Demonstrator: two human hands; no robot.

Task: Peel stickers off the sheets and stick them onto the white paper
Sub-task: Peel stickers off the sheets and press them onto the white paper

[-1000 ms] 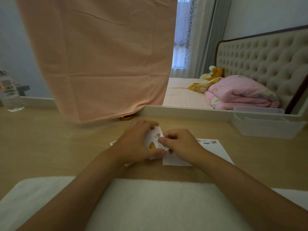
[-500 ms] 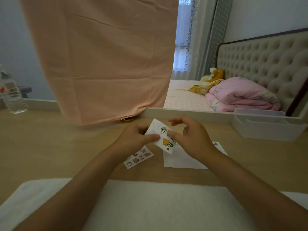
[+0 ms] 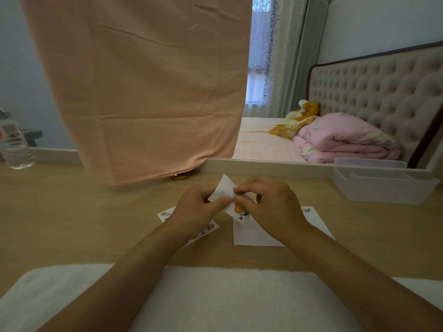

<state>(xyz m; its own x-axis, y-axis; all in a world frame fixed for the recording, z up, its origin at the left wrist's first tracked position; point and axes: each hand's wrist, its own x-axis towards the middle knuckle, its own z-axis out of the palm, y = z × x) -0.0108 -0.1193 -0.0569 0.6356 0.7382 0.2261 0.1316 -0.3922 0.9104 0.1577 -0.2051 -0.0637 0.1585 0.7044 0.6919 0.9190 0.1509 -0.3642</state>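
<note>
1. While I hold it up off the counter [image 3: 72, 224], the sticker sheet [image 3: 236, 204] sits between my two hands, above the far left corner of the white paper [image 3: 259, 236]. Its long axis runs from a far-left corner down to a near-right corner, and its printed face is tilted towards me. An orange sticker [image 3: 238, 208] shows near its lower end.
2. The white paper lies flat under my right wrist, its near edge square to me. One small sticker [image 3: 306, 209] sits by its far right corner.
3. A second sheet [image 3: 208, 228] lies flat under my left wrist, just beside the paper's left edge.
4. Bare counter spreads wide to the left. A clear tray [image 3: 383, 188] stands well off to the right, a pink cloth [image 3: 143, 92] hangs just behind my hands, and a white towel [image 3: 215, 295] lies under my forearms.
5. My left hand [image 3: 196, 207] is curled, with thumb and fingers [image 3: 220, 201] pinching the sheet's left edge.
6. My right hand [image 3: 271, 207] arches over the sheet, its fingers [image 3: 242, 188] bent down and nipping the printed face. I cannot tell whether a sticker has lifted.
</note>
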